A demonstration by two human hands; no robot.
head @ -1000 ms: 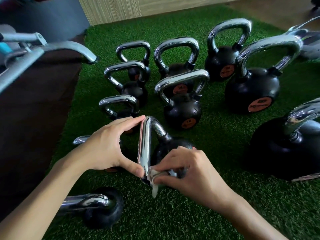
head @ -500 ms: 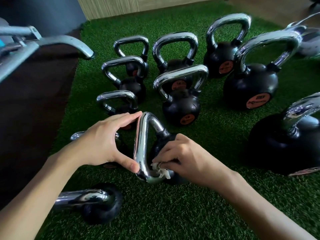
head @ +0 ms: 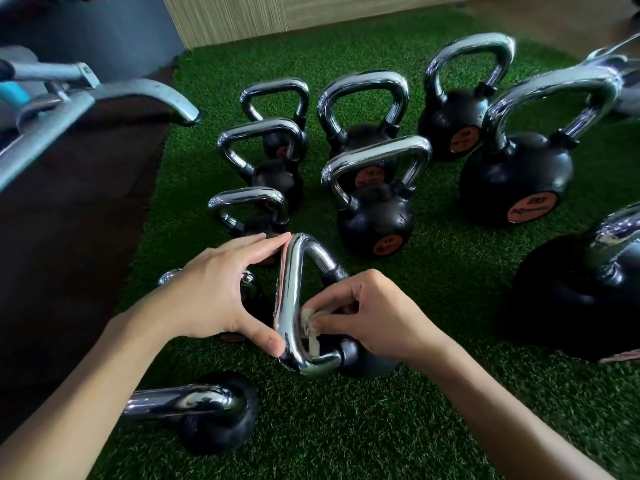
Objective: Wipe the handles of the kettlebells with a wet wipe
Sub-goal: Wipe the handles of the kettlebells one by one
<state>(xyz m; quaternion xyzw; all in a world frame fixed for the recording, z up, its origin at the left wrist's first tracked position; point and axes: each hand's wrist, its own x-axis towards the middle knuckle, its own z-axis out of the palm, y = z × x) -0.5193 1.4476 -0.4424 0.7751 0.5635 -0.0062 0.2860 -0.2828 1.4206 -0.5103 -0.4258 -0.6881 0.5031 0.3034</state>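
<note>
Chrome handle (head: 289,289) mid-wipe: right grip (head: 377,313) pinches wipe (head: 307,317) inside it, left grip (head: 211,292) spread, bracing; next likely rubbing upward.

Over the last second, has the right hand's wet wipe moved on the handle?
Yes. The wet wipe in the right hand has moved from the near corner of the handle up inside its loop.

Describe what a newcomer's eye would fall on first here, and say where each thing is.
The chrome handle at centre foreground stands out first: the left hand braces it with straight fingers and thumb, while the right hand pinches a wet wipe against its inner side. Behind stand upright black kettlebells on green turf.
</note>
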